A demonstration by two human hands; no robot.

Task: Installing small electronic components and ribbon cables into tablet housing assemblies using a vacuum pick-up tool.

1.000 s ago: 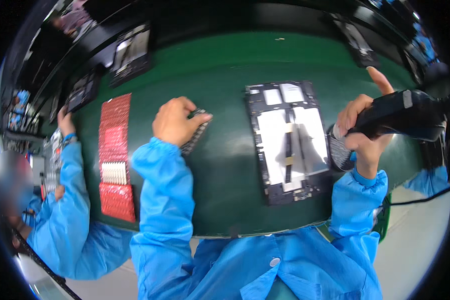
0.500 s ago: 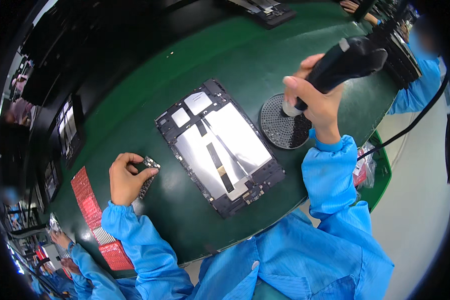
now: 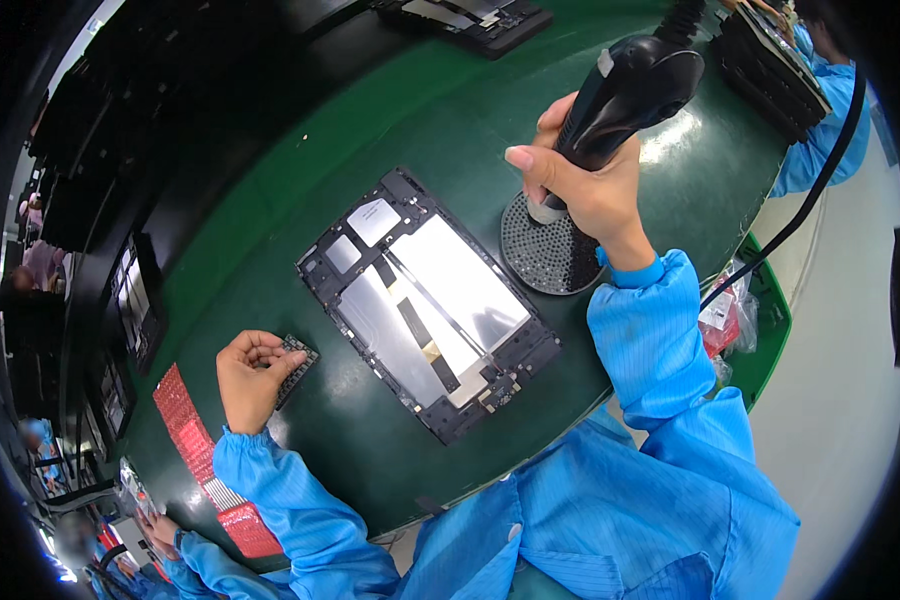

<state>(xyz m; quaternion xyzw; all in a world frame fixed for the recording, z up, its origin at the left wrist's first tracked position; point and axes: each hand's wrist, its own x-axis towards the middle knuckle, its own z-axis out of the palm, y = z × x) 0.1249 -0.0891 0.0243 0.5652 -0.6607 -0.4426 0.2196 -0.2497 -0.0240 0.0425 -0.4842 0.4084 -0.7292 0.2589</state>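
Green work mat (image 3: 270, 210) covers the bench, curving with the lens. On it, centre, lies an opened tablet chassis (image 3: 430, 305), back off, silvery shield panels and a dark ribbon strip showing, set diagonally. Right hand (image 3: 580, 185) is wrapped tight round a black electric screwdriver (image 3: 630, 95), held upright, thumb sticking out, tip down over a round black perforated screw dish (image 3: 545, 255) just beside the chassis's upper right edge (tip itself is hidden behind the hand). Left hand (image 3: 250, 375), well apart to the lower left, has fingers curled, pinching at a small dark tray (image 3: 295, 365) flat on the mat. Red strip of parts (image 3: 195, 440) lies near that wrist.
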